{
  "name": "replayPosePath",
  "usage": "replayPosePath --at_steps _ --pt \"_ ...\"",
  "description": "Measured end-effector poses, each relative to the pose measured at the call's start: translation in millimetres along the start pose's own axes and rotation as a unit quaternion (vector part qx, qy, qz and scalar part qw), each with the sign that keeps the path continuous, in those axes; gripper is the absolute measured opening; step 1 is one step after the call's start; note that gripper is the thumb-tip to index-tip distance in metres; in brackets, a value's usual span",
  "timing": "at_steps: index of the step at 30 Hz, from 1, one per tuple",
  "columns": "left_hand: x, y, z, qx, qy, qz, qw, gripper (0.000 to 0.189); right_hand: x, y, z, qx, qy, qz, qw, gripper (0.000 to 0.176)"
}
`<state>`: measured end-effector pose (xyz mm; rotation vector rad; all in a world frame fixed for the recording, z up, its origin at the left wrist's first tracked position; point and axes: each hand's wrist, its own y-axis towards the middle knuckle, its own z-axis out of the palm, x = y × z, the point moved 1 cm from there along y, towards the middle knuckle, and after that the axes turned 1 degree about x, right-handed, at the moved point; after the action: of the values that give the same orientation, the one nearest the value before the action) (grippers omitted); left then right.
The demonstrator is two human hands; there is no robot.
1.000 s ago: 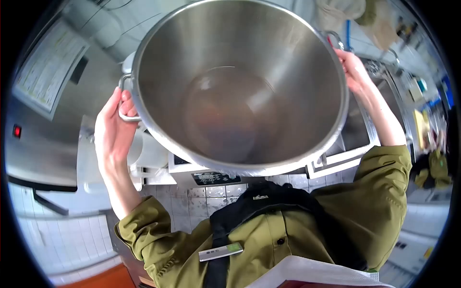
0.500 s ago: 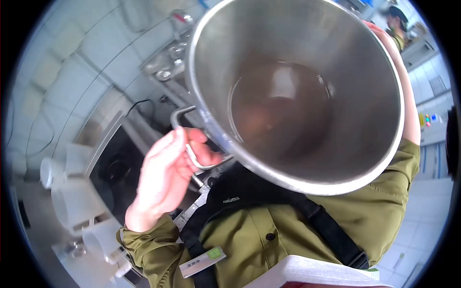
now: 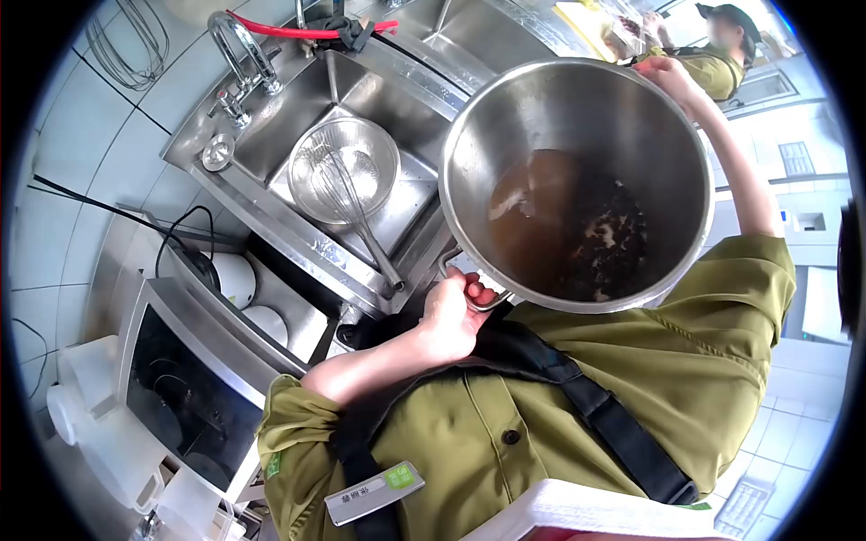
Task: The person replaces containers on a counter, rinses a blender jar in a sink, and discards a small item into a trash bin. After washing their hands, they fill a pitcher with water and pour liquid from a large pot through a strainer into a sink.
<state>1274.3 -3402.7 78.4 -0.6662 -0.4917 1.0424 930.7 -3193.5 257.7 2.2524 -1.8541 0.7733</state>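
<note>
A large steel pot point(image 3: 469, 180) hangs tilted before my chest, its mouth facing me. Brown liquid point(image 3: 532, 212) with dark bits lies at its bottom. My left hand point(image 3: 456, 316) is closed round the wire handle at the pot's lower left rim. At the upper right rim my right hand point(image 3: 666, 79) grips the far side, its fingers partly hidden behind the edge. Left of the pot, a steel sink point(image 3: 262, 144) holds a round metal strainer point(image 3: 311, 194) with a whisk point(image 3: 365, 230) resting across it.
A chrome faucet point(image 3: 236, 68) and a red hose point(image 3: 271, 30) are at the sink's back. An induction cooktop point(image 3: 180, 388) and white plastic containers point(image 3: 104, 442) stand at lower left. Another person point(image 3: 717, 68) works at the upper right beside a yellow-edged board point(image 3: 582, 32).
The view has turned, bringing the sink, strainer and whisk into sight. The pot appears smaller and farther right, and its liquid has shifted. Both hands still hold it.
</note>
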Motion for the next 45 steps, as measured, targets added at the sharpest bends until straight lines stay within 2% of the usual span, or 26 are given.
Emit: replayPosePath --at_steps 3,5,6,9,10,13,14,15,17,20,22,27,29,30,37,39,40,45 --pt "-6.1 10.7 -9.3 -0.032 0.004 -0.023 0.999 0.03 7.1 34.4 20.1 0.014 -0.035 -0.015 0.999 0.019" --pt "-10.8 15.2 -9.1 -0.047 -0.015 -0.011 0.999 0.02 14.6 63.4 42.5 0.009 -0.053 -0.052 0.997 0.019" --pt "-9.4 13.0 -7.5 -0.053 -0.024 -0.009 0.998 0.015 33.9 66.6 46.7 0.053 -0.135 -0.046 0.988 0.02" --pt "-15.9 10.6 -4.1 -0.05 -0.076 -0.011 0.996 0.015 56.0 101.0 62.8 0.053 -0.227 -0.074 0.97 0.02" --pt "-19.5 11.1 -4.6 -0.058 -0.087 -0.019 0.994 0.012 64.0 114.4 66.2 0.093 -0.275 -0.09 0.953 0.021" --pt "-29.8 13.3 -12.5 -0.006 -0.107 -0.021 0.994 0.012 79.2 145.7 87.5 0.075 -0.329 -0.101 0.936 0.022" --pt "-33.9 14.6 -14.9 0.015 -0.124 -0.022 0.992 0.01 84.0 152.3 94.1 0.096 -0.31 -0.109 0.94 0.021" --pt "-36.2 15.8 -15.7 -0.005 -0.133 -0.027 0.991 0.012 87.7 157.5 101.9 0.069 -0.374 -0.11 0.918 0.019" --pt "-45.1 10.4 -8.2 -0.046 -0.149 -0.043 0.987 0.016 90.1 176.3 113.7 0.082 -0.423 -0.105 0.896 0.022" --pt "-54.2 20.3 -17.2 -0.001 -0.165 -0.041 0.985 0.013 119.5 167.0 131.1 0.091 -0.445 -0.089 0.887 0.024" --pt "-55.4 25.1 -23.1 0.05 -0.173 -0.025 0.983 0.013 123.9 170.9 137.4 0.117 -0.409 -0.107 0.899 0.022" --pt "-69.1 23.2 -14.5 0.018 -0.217 -0.04 0.975 0.011 126.5 182.1 150.5 0.142 -0.373 -0.086 0.913 0.022" --pt "-73.9 21.3 -11.2 0.0 -0.219 -0.046 0.975 0.029 116.7 193.9 153.0 0.16 -0.368 -0.089 0.912 0.023" --pt "-76.0 20.5 -11.3 0.009 -0.237 -0.048 0.97 0.029 115.3 200.8 155.4 0.168 -0.365 -0.092 0.911 0.023" --pt "-84.1 18.3 -10.2 -0.022 -0.246 -0.04 0.968 0.026 145.7 182.8 174.2 0.173 -0.398 -0.071 0.898 0.024" --pt "-87.5 18.0 -11.8 -0.009 -0.246 -0.034 0.969 0.025 146.8 186.0 179.6 0.206 -0.434 -0.107 0.87 0.023" --pt "-82.4 26.2 -24.2 0.032 -0.248 -0.024 0.968 0.009 149.2 187.9 183.2 0.221 -0.451 -0.127 0.855 0.023" --pt "-87.0 33.9 -32.4 0.037 -0.243 -0.017 0.969 0.01 160.2 193.6 196.3 0.227 -0.464 -0.155 0.842 0.021"
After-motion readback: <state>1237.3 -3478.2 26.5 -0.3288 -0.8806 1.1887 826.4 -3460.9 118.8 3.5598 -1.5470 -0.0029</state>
